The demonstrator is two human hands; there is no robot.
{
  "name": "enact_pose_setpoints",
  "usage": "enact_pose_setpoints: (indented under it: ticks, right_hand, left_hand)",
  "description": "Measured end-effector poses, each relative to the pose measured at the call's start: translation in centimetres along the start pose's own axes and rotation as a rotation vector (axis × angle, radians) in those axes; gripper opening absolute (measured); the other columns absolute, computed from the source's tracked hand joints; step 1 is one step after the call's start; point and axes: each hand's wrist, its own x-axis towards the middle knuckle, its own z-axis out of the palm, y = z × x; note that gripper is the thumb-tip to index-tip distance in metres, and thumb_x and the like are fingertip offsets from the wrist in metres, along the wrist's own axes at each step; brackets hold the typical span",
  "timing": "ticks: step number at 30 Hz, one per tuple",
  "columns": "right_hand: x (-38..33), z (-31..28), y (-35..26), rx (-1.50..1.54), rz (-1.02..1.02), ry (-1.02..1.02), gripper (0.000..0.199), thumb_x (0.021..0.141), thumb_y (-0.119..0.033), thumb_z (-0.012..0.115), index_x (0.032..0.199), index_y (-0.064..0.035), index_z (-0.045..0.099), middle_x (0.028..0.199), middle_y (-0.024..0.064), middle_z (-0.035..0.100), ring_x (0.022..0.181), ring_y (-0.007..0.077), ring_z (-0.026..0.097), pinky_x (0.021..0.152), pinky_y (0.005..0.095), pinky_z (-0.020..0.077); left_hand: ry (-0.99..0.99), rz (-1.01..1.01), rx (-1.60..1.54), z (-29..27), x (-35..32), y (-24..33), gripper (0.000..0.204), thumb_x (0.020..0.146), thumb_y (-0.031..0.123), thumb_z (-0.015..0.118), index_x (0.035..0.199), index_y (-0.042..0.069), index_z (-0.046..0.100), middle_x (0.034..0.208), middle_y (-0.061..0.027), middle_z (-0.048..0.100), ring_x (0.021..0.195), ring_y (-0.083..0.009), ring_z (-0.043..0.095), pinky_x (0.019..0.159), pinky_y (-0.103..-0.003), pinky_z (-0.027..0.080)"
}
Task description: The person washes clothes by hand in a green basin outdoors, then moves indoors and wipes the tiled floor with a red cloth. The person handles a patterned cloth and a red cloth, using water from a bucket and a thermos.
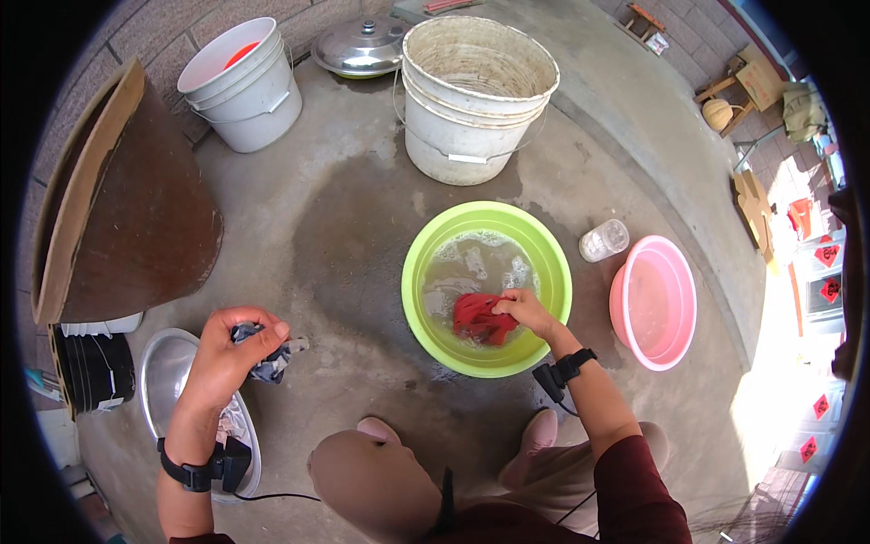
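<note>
Wet concrete floor holds a green basin of soapy water; right hand pinches a red cloth in it; left hand, clenched on a dark wrung cloth, hovers above a metal basin; squeezing directly over that basin probably keeps drips contained.

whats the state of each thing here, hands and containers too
left hand: shut on a wrung dark blue cloth, above the metal basin
right hand: gripping the red cloth
red cloth: wet, in soapy water
green basin: holds sudsy water
pink basin: upright, nothing visible inside
large white bucket: upright, open
small white bucket: tilted
</note>
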Motion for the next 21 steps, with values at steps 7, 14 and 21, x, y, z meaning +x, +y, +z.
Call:
enact_pose_setpoints:
  ticks: [7,14,21]
  right_hand:
    - [-4.5,-2.0,-8.4,0.755,-0.083,-0.111,0.025,0.083,-0.017,0.058,0.101,0.0002,0.06,0.096,0.0089,0.064,0.084,0.0182,0.063,0.078,0.0321,0.0528]
    - [-7.2,-2.6,-13.3,1.035,-0.162,-0.1,0.032,0.088,-0.023,0.058,0.109,0.0012,0.058,0.102,0.0129,0.065,0.091,0.0234,0.064,0.081,0.0365,0.0529]
    - [-9.6,-2.8,-16.7,1.211,-0.218,-0.242,0.036,0.086,-0.022,0.057,0.113,0.0016,0.057,0.111,0.0157,0.064,0.099,0.0276,0.063,0.087,0.0408,0.0508]
  left_hand:
    - [-0.239,-0.046,0.086,5.3,-4.0,4.2,0.018,0.087,0.009,0.066,0.102,0.0,0.06,0.084,-0.0058,0.064,0.078,-0.0124,0.062,0.069,-0.026,0.05]
    - [-0.341,0.208,0.341,16.5,0.0,0.9,0.051,0.081,0.02,0.066,0.128,0.011,0.05,0.085,-0.0072,0.067,0.075,-0.0202,0.064,0.071,-0.033,0.049]
    - [0.004,0.096,0.494,21.8,5.7,-4.8,0.098,0.075,0.031,0.073,0.15,0.012,0.013,0.077,-0.0086,0.067,0.075,-0.0275,0.067,0.068,-0.038,0.051]
